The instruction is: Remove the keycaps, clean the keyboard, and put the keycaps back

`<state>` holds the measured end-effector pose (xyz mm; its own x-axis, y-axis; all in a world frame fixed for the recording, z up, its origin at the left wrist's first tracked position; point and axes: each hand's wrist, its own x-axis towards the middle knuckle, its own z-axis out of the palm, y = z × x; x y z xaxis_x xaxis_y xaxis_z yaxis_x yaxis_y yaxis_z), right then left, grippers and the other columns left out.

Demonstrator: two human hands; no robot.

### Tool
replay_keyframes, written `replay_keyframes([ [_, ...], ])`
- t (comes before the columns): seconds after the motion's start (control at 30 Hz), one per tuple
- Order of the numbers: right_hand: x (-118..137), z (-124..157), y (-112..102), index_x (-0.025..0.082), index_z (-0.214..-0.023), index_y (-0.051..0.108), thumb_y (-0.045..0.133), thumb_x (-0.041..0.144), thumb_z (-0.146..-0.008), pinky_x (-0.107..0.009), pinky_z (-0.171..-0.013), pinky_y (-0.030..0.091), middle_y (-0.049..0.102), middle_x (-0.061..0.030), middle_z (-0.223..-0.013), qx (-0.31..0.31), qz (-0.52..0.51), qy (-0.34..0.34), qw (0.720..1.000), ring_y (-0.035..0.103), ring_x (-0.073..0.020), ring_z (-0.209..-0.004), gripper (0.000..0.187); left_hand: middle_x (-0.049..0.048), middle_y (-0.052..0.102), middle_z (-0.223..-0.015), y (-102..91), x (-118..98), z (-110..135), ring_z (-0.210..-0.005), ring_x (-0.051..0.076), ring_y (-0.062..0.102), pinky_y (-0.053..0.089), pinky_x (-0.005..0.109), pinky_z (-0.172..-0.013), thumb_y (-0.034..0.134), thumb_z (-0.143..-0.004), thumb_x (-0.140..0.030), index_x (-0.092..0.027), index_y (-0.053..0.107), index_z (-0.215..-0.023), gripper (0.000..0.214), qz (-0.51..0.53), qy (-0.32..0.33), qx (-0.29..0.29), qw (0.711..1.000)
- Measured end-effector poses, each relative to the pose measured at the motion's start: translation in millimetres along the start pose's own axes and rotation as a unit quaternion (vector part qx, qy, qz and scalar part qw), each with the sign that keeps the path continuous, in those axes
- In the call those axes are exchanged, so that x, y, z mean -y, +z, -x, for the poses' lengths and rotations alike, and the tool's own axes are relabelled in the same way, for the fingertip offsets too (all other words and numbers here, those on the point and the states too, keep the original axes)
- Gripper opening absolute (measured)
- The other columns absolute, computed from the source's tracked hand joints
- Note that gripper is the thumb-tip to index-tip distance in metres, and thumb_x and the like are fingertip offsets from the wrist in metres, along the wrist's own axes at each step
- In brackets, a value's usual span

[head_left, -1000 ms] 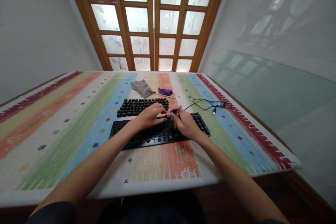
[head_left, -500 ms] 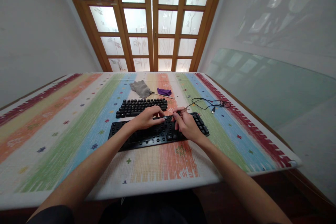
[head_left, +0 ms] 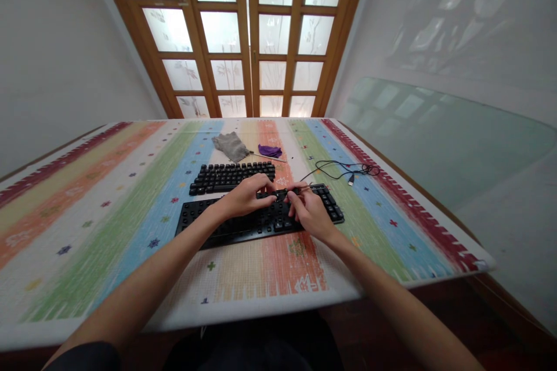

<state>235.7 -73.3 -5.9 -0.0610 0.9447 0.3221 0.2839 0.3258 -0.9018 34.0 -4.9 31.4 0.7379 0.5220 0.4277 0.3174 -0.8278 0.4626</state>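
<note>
A black keyboard (head_left: 243, 236) lies before me, mostly stripped of its keycaps, though those at its right end are on. Over its upper middle, my left hand (head_left: 250, 194) is closed, thumb and index finger pinching what looks like a small dark keycap (head_left: 279, 195). Close by on the right, my right hand (head_left: 307, 207) is closed in a pinch around a thin dark tool (head_left: 304, 186), its kind too small to make out. Behind the keyboard, removed black keycaps (head_left: 230, 175) sit in rows.
A grey cloth (head_left: 231, 146) and a purple cloth (head_left: 270, 151) lie farther back, with a thin rod (head_left: 274, 158) near them. The keyboard's coiled USB cable (head_left: 348, 171) rests at the right. A striped tablecloth (head_left: 143, 203) covers the table.
The small piece at my left fingertips showed a pale face before and looks dark now. Both hands stay nearly in place; the whole view has shifted slightly.
</note>
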Motion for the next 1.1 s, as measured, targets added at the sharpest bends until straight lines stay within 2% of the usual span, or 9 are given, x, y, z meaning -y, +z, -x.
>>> replay_keyframes([
  [0.13,1.0,1.0,-6.1,0.018,-0.102,0.051,0.047,0.053,-0.094,-0.022,-0.043,0.042,0.062,-0.0025,-0.078,-0.003,0.017,0.000,1.000,0.056,-0.0109,-0.049,0.036,0.0036,0.060,-0.088,-2.7,4.2,-3.6,-0.083,0.016,0.056,0.047,0.029,-0.077,0.058,-0.090,-0.027,-0.016,0.061,-0.092,0.011,-0.048,0.025,-0.035,0.998],
  [0.27,12.0,6.9,-19.1,0.018,-0.099,0.052,0.049,0.051,-0.094,-0.022,-0.044,0.042,0.061,-0.0002,-0.072,0.074,-0.021,0.008,0.997,0.054,-0.0101,-0.047,0.033,0.0048,0.058,-0.091,-2.9,22.0,-4.4,-0.090,0.019,0.056,0.048,0.035,-0.085,0.055,-0.092,-0.026,-0.017,0.061,-0.094,0.011,-0.090,0.025,-0.038,0.995],
  [0.43,23.6,15.0,-30.9,0.018,-0.094,0.055,0.048,0.045,-0.096,-0.023,-0.050,0.042,0.060,-0.0002,-0.069,0.140,0.028,-0.008,0.990,0.054,-0.0104,-0.050,0.028,0.0059,0.053,-0.097,4.5,47.1,-5.3,-0.093,0.020,0.055,0.048,0.037,-0.089,0.056,-0.091,-0.028,-0.018,0.064,-0.097,0.015,-0.121,0.012,-0.032,0.992],
  [0.57,16.0,17.8,-23.8,0.018,-0.094,0.054,0.048,0.043,-0.096,-0.023,-0.050,0.043,0.061,-0.0005,-0.070,0.167,0.035,0.004,0.985,0.055,-0.0107,-0.051,0.026,0.0060,0.052,-0.098,11.4,58.1,-7.7,-0.093,0.020,0.055,0.049,0.037,-0.089,0.058,-0.090,-0.030,-0.018,0.066,-0.096,0.016,-0.135,0.012,-0.028,0.990],
  [0.7,2.7,19.7,-10.6,0.020,-0.096,0.049,0.047,0.043,-0.096,-0.023,-0.047,0.044,0.059,0.0013,-0.069,0.146,-0.033,0.038,0.988,0.057,-0.0112,-0.048,0.023,0.0063,0.051,-0.100,15.0,64.2,-9.0,-0.094,0.020,0.054,0.049,0.036,-0.089,0.059,-0.089,-0.029,-0.018,0.068,-0.094,0.015,-0.151,0.014,-0.023,0.988],
  [0.8,0.8,22.1,-3.5,0.020,-0.096,0.049,0.047,0.040,-0.095,-0.023,-0.047,0.044,0.058,0.0019,-0.069,0.141,-0.037,0.047,0.988,0.058,-0.0115,-0.048,0.020,0.0063,0.052,-0.101,16.4,67.9,-9.0,-0.095,0.021,0.054,0.048,0.036,-0.090,0.059,-0.089,-0.028,-0.019,0.069,-0.094,0.015,-0.161,0.012,-0.019,0.987],
  [0.93,10.5,26.7,2.8,0.019,-0.093,0.051,0.047,0.029,-0.095,-0.024,-0.056,0.044,0.055,0.0024,-0.065,0.151,0.046,-0.009,0.987,0.056,-0.0118,-0.053,0.012,0.0065,0.052,-0.102,17.9,72.5,-8.4,-0.095,0.021,0.054,0.049,0.036,-0.090,0.060,-0.088,-0.027,-0.019,0.071,-0.092,0.014,-0.162,0.014,-0.015,0.987],
  [1.03,18.7,28.2,6.8,0.019,-0.089,0.053,0.048,0.022,-0.094,-0.026,-0.067,0.044,0.058,-0.0010,-0.073,0.149,0.132,-0.088,0.976,0.057,-0.0141,-0.066,0.007,0.0070,0.052,-0.103,18.0,75.2,-8.2,-0.096,0.021,0.055,0.049,0.036,-0.091,0.061,-0.088,-0.028,-0.018,0.072,-0.092,0.015,-0.163,0.016,-0.014,0.986],
  [1.1,21.9,27.4,8.5,0.019,-0.089,0.053,0.049,0.020,-0.094,-0.027,-0.069,0.043,0.060,-0.0024,-0.077,0.158,0.165,-0.111,0.967,0.056,-0.0151,-0.069,0.007,0.0076,0.053,-0.102,17.3,76.3,-8.2,-0.096,0.021,0.055,0.049,0.037,-0.090,0.061,-0.088,-0.028,-0.017,0.072,-0.091,0.016,-0.169,0.020,-0.011,0.985],
])
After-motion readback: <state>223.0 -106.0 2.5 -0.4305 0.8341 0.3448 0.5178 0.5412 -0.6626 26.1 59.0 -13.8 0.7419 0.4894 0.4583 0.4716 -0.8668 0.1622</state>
